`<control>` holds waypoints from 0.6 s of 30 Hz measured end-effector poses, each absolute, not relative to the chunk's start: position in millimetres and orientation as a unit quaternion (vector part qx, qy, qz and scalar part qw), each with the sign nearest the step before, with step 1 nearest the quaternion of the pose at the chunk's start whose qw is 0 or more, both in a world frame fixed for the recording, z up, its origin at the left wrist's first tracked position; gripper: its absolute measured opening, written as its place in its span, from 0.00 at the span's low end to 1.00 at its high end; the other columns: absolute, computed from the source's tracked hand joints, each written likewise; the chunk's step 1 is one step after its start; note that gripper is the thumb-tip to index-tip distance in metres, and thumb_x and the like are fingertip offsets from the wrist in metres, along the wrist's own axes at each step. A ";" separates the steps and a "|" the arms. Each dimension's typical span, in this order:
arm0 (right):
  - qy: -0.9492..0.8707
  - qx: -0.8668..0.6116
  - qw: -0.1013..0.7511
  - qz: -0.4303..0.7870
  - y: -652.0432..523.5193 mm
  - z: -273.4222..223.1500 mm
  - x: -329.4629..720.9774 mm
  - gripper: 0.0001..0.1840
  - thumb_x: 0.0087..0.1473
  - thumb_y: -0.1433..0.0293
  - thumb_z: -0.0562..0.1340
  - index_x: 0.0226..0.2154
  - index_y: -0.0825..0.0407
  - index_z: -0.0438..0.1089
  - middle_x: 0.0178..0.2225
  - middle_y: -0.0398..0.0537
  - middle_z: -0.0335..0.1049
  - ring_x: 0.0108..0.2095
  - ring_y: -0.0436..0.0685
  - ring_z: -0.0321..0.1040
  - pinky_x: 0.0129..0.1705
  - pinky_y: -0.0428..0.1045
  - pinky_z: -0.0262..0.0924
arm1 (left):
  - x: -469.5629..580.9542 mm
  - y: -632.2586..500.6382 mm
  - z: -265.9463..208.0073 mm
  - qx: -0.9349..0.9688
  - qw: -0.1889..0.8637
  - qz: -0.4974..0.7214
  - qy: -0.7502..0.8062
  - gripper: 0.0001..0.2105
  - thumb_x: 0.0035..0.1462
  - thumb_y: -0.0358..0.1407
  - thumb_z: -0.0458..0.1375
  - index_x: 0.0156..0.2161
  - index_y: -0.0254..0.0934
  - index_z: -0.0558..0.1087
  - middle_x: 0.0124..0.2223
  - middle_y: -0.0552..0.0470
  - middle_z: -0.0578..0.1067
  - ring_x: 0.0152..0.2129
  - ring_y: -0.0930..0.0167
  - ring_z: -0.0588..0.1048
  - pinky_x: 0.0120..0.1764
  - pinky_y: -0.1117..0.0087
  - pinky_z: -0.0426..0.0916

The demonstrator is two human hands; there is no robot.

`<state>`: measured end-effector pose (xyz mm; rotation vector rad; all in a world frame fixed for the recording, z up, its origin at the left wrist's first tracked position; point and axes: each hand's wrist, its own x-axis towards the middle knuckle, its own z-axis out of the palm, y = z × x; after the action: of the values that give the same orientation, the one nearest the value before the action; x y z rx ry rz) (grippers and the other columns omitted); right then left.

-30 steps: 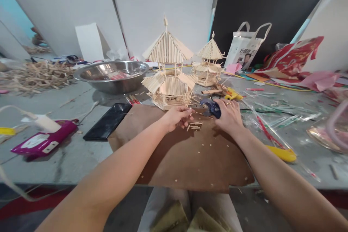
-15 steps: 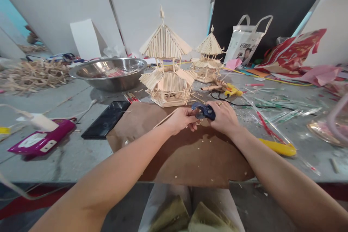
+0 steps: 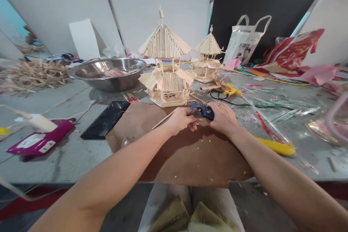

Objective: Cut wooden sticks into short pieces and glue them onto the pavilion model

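Over the brown board (image 3: 201, 163), my left hand (image 3: 181, 120) pinches a thin wooden stick (image 3: 164, 119), whose long end slants out toward the lower left. My right hand (image 3: 223, 116) grips a dark blue hand cutter (image 3: 205, 111), with its head turned toward my left fingertips. The stick's other end lies at the cutter's jaws, partly hidden by my fingers. Just behind my hands stands a two-tiered pavilion (image 3: 170, 83) made of wooden sticks. A smaller stick pavilion (image 3: 208, 58) is farther back to the right.
To the left are a black phone (image 3: 105, 120), a purple power strip (image 3: 40, 137), a steel basin (image 3: 108, 76) and a heap of sticks (image 3: 35, 74). On the right lie a yellow glue gun (image 3: 232, 90), a yellow-handled tool (image 3: 277, 147) and clear plastic strips (image 3: 288, 114).
Both hands keep their hold on the stick and the cutter, and the cutter has barely moved. The whole view has shifted very slightly.
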<state>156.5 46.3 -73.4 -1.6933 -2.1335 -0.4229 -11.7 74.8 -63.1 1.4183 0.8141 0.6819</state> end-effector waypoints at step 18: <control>-0.735 -0.642 0.167 -0.141 44.3 -72.1 153.0 0.15 0.41 0.68 0.55 0.35 0.52 0.61 0.30 0.49 0.68 0.31 0.57 0.64 0.31 0.48 0.50 | -9.4 74.3 -62.9 0.598 0.646 0.315 0.354 0.06 0.43 0.29 0.59 0.22 0.30 0.65 0.15 0.56 0.67 0.12 0.78 0.68 0.15 0.78 0.64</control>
<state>153.0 44.3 -72.1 -1.8268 -2.0911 -0.4015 -9.4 74.3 -62.9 1.3614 0.8057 0.7175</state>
